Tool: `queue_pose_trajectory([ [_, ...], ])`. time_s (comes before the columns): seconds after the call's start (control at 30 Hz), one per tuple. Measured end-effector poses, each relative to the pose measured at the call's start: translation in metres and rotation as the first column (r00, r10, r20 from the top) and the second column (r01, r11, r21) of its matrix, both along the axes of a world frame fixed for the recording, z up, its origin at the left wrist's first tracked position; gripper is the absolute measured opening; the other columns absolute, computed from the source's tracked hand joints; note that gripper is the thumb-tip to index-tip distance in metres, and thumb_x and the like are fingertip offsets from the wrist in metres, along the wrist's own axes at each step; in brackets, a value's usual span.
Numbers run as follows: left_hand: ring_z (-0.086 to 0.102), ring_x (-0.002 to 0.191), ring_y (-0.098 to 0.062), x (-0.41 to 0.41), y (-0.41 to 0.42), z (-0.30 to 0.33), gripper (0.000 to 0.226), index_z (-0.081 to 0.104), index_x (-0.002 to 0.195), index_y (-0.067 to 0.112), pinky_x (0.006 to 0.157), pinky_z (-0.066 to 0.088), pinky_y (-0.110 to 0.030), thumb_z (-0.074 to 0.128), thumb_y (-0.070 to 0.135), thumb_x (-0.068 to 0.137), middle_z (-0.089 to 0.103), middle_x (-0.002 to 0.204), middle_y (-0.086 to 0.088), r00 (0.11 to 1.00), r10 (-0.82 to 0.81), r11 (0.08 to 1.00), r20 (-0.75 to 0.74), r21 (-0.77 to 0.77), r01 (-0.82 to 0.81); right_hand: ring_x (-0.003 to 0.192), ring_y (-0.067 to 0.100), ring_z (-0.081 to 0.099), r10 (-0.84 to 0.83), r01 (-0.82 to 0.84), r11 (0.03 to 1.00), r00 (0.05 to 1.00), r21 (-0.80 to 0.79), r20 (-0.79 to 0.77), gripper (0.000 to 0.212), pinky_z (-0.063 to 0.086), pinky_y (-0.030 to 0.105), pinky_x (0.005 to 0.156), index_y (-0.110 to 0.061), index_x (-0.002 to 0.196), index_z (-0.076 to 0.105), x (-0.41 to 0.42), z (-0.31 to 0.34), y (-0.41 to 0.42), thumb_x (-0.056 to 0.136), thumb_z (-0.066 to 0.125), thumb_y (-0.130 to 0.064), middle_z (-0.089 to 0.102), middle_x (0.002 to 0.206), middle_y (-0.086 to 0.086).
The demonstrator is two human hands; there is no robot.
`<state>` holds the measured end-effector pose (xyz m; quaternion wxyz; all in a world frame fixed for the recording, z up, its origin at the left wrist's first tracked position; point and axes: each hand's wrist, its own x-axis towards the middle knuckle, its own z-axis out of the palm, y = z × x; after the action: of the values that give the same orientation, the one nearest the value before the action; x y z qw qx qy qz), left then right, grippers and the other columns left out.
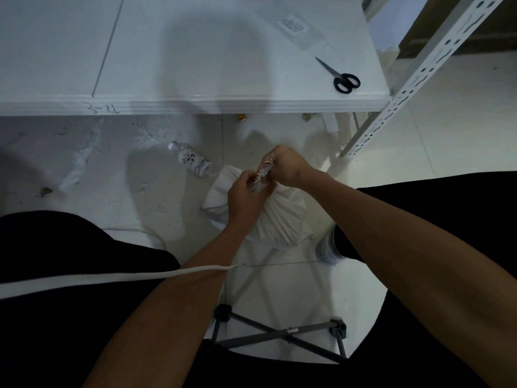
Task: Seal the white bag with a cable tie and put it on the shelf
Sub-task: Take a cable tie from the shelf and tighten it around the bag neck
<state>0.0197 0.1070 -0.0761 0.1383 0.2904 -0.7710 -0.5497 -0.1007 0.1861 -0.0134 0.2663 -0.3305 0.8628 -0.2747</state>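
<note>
A white bag point(275, 217) sat on the pale tiled floor point(126, 197) between the person's knees, just in front of a white table point(195, 65). Its body spread wide at the bottom and narrowed upward to a gathered, pleated neck point(263, 177), so its long axis ran from the floor up toward the person's hands and leaned slightly toward the table. The frayed mouth of the bag stuck out above the neck.

The left hand point(246, 197) gripped the neck from the near side, its fingers curled round the bunched fabric. The right hand point(288, 166) closed on the top of the neck from the far side, fingers curled tight on the frayed end. Whether a cable tie lay in either hand could not be told.

A plastic bottle point(193, 161) lay on its side on the floor just left of the bag. Black-handled scissors point(340, 77) rested near the table's right edge, blades pointing away from the person. A white perforated shelf upright point(419, 77) rose at a slant to the right of the table. A folding stool's grey crossed legs point(279, 334) showed beneath the person.
</note>
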Motion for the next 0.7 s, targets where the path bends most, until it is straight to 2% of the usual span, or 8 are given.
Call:
queue_pose_trajectory([
  [0.13, 0.063, 0.085, -0.016, 0.0, -0.002, -0.003, 0.034, 0.064, 0.094, 0.021, 0.076, 0.05, -0.026, 0.082, 0.036, 0.069, 0.068, 0.094, -0.002, 1.0, -0.008, 0.999, -0.016, -0.053, 0.007, 0.077, 0.014, 0.071, -0.027, 0.027, 1.0, 1.0, -0.005, -0.002, 0.02, 0.055, 0.025, 0.07, -0.01, 0.082, 0.079, 0.0, -0.002, 0.0, 0.066, 0.079, 0.0, 0.077, 0.083, 0.007],
  [0.23, 0.064, 0.086, -0.019, 0.001, -0.003, -0.007, 0.034, 0.066, 0.093, 0.023, 0.08, 0.053, -0.038, 0.079, 0.043, 0.07, 0.068, 0.093, -0.002, 1.0, -0.007, 0.994, -0.024, -0.105, 0.005, 0.074, 0.011, 0.069, -0.036, 0.036, 0.999, 0.999, -0.008, -0.006, 0.019, 0.055, 0.022, 0.069, -0.011, 0.081, 0.079, 0.001, -0.003, -0.002, 0.066, 0.079, 0.001, 0.077, 0.081, 0.007],
  [0.3, 0.063, 0.083, -0.019, 0.001, -0.004, -0.008, 0.036, 0.069, 0.092, 0.02, 0.077, 0.052, -0.041, 0.076, 0.049, 0.071, 0.068, 0.089, 0.0, 1.0, -0.008, 0.982, -0.022, -0.186, 0.004, 0.074, 0.012, 0.07, -0.031, 0.03, 0.999, 0.999, -0.009, -0.03, 0.019, 0.055, 0.022, 0.068, -0.011, 0.081, 0.079, 0.002, -0.004, -0.002, 0.066, 0.078, 0.001, 0.077, 0.081, 0.007],
  [0.43, 0.061, 0.078, -0.02, 0.003, -0.005, -0.009, 0.031, 0.069, 0.084, 0.016, 0.073, 0.05, -0.041, 0.075, 0.046, 0.075, 0.069, 0.081, -0.002, 0.999, -0.026, 0.926, -0.047, -0.376, 0.007, 0.074, 0.013, 0.071, -0.029, 0.027, 0.999, 0.998, -0.026, -0.061, 0.021, 0.056, 0.023, 0.069, -0.011, 0.08, 0.079, 0.004, -0.008, 0.0, 0.065, 0.076, 0.003, 0.077, 0.08, 0.007],
  [0.47, 0.063, 0.081, -0.021, 0.003, -0.006, -0.012, 0.033, 0.069, 0.084, 0.017, 0.076, 0.05, -0.043, 0.074, 0.048, 0.074, 0.07, 0.083, -0.002, 0.999, -0.023, 0.913, -0.034, -0.409, 0.007, 0.075, 0.012, 0.071, -0.034, 0.032, 0.999, 0.998, -0.028, -0.059, 0.021, 0.057, 0.023, 0.07, -0.011, 0.08, 0.079, 0.004, -0.009, 0.0, 0.066, 0.075, 0.004, 0.077, 0.08, 0.007],
  [0.53, 0.061, 0.106, -0.025, 0.001, -0.007, -0.02, 0.043, 0.072, 0.091, 0.019, 0.095, 0.043, -0.05, 0.072, 0.057, 0.07, 0.07, 0.106, -0.003, 0.997, 0.022, 0.909, 0.073, -0.417, 0.011, 0.076, 0.012, 0.071, -0.04, 0.038, 0.998, 0.997, -0.041, -0.061, 0.021, 0.056, 0.021, 0.07, -0.011, 0.081, 0.08, 0.005, -0.01, 0.0, 0.068, 0.073, 0.004, 0.077, 0.081, 0.006],
  [0.6, 0.045, 0.132, -0.027, -0.001, -0.008, -0.022, 0.048, 0.073, 0.098, 0.024, 0.11, 0.026, -0.054, 0.072, 0.06, 0.067, 0.059, 0.132, -0.001, 0.976, 0.028, 0.934, 0.216, -0.354, 0.052, 0.078, 0.013, 0.072, -0.05, 0.047, 0.998, 0.996, -0.053, -0.071, 0.02, 0.053, 0.017, 0.069, -0.01, 0.081, 0.08, 0.005, -0.01, 0.0, 0.07, 0.072, 0.004, 0.077, 0.082, 0.007],
  [0.7, 0.032, 0.14, -0.027, -0.004, -0.008, -0.017, 0.044, 0.073, 0.105, 0.026, 0.115, 0.014, -0.055, 0.072, 0.056, 0.072, 0.049, 0.143, 0.002, 0.952, -0.023, 0.92, 0.304, -0.366, 0.139, 0.077, 0.014, 0.072, -0.079, 0.074, 0.995, 0.994, -0.069, -0.073, 0.021, 0.051, 0.016, 0.067, -0.009, 0.08, 0.079, 0.008, -0.01, 0.002, 0.073, 0.067, 0.006, 0.077, 0.082, 0.007],
])
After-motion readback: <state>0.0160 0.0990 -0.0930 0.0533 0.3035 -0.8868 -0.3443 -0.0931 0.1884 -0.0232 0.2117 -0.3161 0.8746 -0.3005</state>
